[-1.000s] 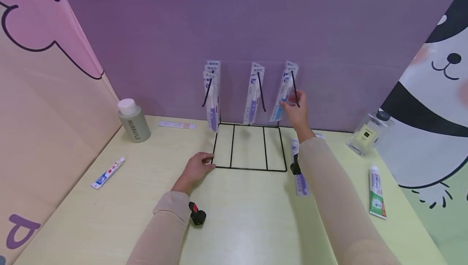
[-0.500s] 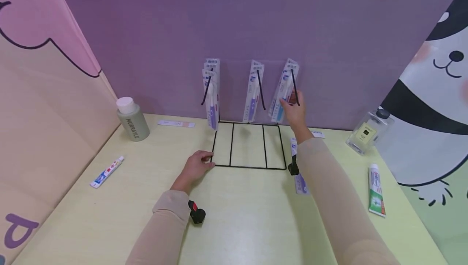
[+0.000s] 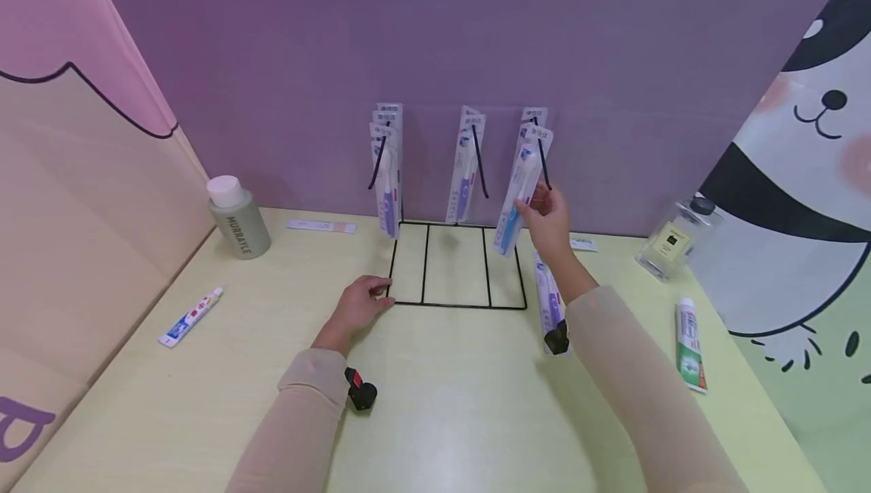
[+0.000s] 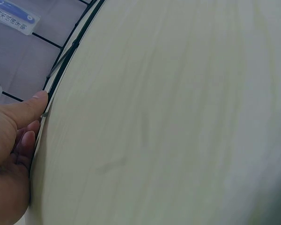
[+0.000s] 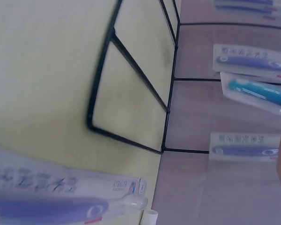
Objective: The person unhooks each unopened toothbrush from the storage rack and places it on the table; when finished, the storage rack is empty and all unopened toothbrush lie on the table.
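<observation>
A black wire display rack (image 3: 456, 305) stands on the table with packaged toothbrushes hanging from its three hooks. My left hand (image 3: 359, 304) pinches the left front corner of its base, the thumb (image 4: 35, 104) on the wire. At the right hook, my right hand (image 3: 551, 227) holds a packaged toothbrush with a blue handle (image 3: 512, 222) by its edge. Its card top overlaps the hook near the outer end, and the pack hangs tilted. Behind it on that hook is a purple toothbrush pack (image 5: 246, 146). Several packs (image 3: 386, 190) fill the left hook; others (image 3: 465, 175) hang on the middle one.
Another packaged toothbrush (image 3: 547, 289) lies by the right forearm, and a flat pack (image 3: 321, 226) lies back left. Around the sides are a green-grey bottle (image 3: 241, 228), a small toothpaste tube (image 3: 192, 317), a larger tube (image 3: 690, 349) and a glass bottle (image 3: 670, 243).
My right hand has drawn the blue toothbrush pack forward along the right hook, away from the pack behind it. My left hand keeps its place on the rack; the head view has shifted slightly.
</observation>
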`<action>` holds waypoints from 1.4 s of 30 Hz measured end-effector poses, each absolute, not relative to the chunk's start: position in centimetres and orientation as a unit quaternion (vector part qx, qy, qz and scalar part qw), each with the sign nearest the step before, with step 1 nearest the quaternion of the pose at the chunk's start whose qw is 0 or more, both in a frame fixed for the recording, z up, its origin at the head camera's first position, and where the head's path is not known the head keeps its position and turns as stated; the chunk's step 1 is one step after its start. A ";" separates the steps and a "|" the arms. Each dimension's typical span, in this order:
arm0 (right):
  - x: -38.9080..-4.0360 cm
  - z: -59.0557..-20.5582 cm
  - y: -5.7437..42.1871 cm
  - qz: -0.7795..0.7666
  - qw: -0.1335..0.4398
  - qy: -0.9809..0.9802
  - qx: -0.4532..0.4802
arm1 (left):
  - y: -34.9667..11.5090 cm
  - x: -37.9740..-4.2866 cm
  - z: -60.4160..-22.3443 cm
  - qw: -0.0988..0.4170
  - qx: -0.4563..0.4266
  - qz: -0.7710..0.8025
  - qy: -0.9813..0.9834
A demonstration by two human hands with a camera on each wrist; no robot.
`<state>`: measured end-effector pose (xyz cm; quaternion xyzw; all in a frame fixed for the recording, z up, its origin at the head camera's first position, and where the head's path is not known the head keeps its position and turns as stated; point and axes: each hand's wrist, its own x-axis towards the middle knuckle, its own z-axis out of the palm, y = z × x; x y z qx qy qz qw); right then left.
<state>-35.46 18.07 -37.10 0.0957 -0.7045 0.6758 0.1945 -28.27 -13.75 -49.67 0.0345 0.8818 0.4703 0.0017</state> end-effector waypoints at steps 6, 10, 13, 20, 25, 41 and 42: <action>-32.7 -37.3 19.1 0.704 0.147 -0.682 0.134 | -13.9 -28.3 -49.5 0.002 0.037 0.469 0.883; -30.8 -37.0 20.1 0.709 0.130 -0.677 0.152 | -13.8 -28.3 -49.5 -0.004 0.046 0.461 0.886; -29.3 -36.7 21.0 0.701 0.112 -0.687 0.156 | -13.7 -28.4 -49.5 -0.005 0.049 0.455 0.889; -26.1 -36.5 23.3 0.690 0.048 -0.700 0.177 | -13.8 -28.5 -49.5 0.000 0.045 0.460 0.887; -24.9 -35.9 25.6 0.709 -0.011 -0.661 0.245 | -13.8 -28.5 -49.5 0.002 0.047 0.463 0.885; -28.0 -42.3 34.2 0.643 -0.196 -0.739 -0.050 | -13.6 -28.4 -49.1 0.011 0.038 0.455 0.890; -28.2 -42.7 34.3 0.632 -0.197 -0.747 -0.062 | -13.6 -28.4 -49.1 0.009 0.040 0.455 0.890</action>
